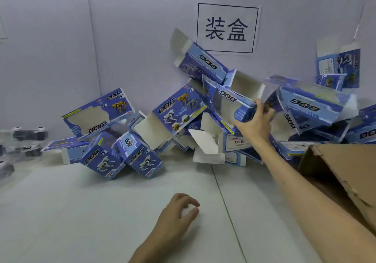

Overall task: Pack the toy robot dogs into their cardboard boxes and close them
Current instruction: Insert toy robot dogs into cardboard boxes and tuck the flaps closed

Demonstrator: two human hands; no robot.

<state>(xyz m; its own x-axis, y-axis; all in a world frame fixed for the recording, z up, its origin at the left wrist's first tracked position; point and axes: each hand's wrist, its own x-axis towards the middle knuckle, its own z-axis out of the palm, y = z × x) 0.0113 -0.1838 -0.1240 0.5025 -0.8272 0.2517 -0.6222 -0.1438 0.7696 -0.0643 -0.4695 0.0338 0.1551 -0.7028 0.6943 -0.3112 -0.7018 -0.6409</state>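
Nearest the camera, the left hand (179,211) rests on the white table (81,211). Its fingers are loosely curled with the thumb close to the forefinger, and it holds nothing that can be seen.

To the right, a brown carton (345,171) lies on its side at the table's edge, its torn flap toward the middle. The right forearm stretches past it, up and away.

Further back, the right hand (254,120) reaches into the pile of boxes (179,108). Its fingers are curled round the end of 1 open box (223,97), gripping the edge beside the clear window. That box sits high in the heap, tilted, with the word DOG printed upside down on it.

The pile runs across the back of the table from the middle to the right edge. The boxes are blue with dog pictures, most have their white flaps hanging open, and they lean on one another at all angles. 2 of them stand tilted at the front left of the heap.

At the far left edge lie the toy dogs (28,135), black and white and too blurred to count.

Behind everything, a paper sign (226,28) with 2 printed characters is stuck on the pale wall (132,28).
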